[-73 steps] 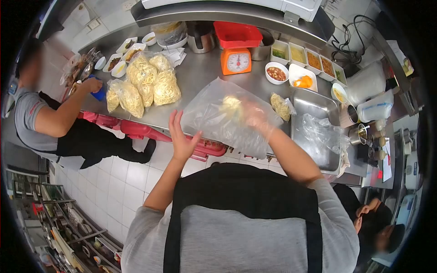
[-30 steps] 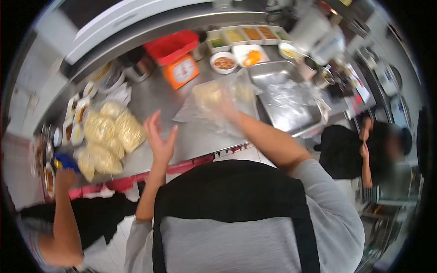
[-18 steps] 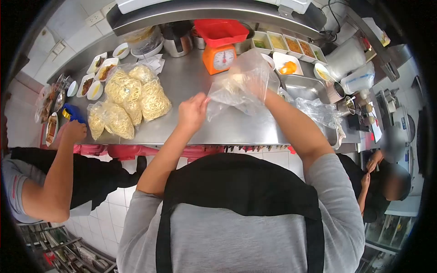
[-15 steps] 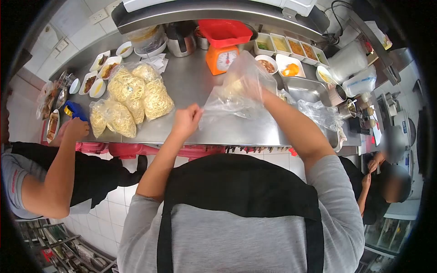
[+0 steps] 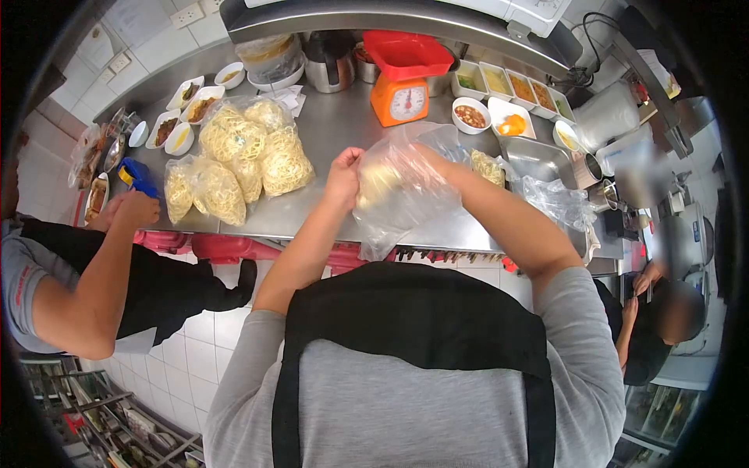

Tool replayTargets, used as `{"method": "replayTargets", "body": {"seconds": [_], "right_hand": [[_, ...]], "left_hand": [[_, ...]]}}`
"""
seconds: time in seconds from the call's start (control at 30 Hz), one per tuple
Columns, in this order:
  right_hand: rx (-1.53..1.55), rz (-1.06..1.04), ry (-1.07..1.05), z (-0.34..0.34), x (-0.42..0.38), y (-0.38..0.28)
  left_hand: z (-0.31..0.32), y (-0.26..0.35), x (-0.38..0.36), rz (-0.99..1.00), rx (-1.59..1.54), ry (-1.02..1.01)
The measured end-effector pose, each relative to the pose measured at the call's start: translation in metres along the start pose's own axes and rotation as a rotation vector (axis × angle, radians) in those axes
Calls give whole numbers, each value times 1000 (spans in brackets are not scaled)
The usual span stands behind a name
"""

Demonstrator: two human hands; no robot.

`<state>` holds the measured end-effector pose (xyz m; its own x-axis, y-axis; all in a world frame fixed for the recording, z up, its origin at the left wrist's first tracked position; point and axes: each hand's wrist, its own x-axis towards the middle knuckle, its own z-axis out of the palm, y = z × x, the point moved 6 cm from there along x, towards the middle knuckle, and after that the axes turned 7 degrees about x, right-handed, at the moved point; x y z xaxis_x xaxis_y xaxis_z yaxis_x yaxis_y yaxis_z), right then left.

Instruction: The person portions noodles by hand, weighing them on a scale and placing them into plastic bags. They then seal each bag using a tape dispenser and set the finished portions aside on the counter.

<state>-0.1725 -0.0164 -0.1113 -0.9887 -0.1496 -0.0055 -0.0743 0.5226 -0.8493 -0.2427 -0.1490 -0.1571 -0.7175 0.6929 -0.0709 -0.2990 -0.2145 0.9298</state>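
A steel counter (image 5: 331,121) stands beneath a metal shelf (image 5: 328,22), with pale wall tiles (image 5: 160,56) behind and white floor tiles (image 5: 199,327) below.

At the front edge of the steel counter (image 5: 335,129), cloudy folds of a clear plastic bag (image 5: 406,218) veil the right hand's (image 5: 434,162) fingers and blur the pale contents (image 5: 380,183). Toward the back edge, the orange scale's (image 5: 388,104) dial figures are too small to read. Above, a white appliance (image 5: 515,9) is cropped by the view's top.
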Motion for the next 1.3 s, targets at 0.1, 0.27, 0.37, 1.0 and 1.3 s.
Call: {"method": "replayTargets", "body": {"seconds": [0.1,0.27,0.37,1.0,1.3], "right_hand": [[-136,-98,92,4,-4,2],[-197,231,190,-1,3,39],[-16,628,314,-11,-11,1],[-606,394,256,-55,59,31],[-679,267,61,-46,66,50]], "left_hand": [[-13,2,-7,95,63,319],[-35,3,-13,283,383,345],[5,61,-77,769,993,297],[92,122,-83,882,1329,126],[121,73,-20,255,2209,-367]]}}
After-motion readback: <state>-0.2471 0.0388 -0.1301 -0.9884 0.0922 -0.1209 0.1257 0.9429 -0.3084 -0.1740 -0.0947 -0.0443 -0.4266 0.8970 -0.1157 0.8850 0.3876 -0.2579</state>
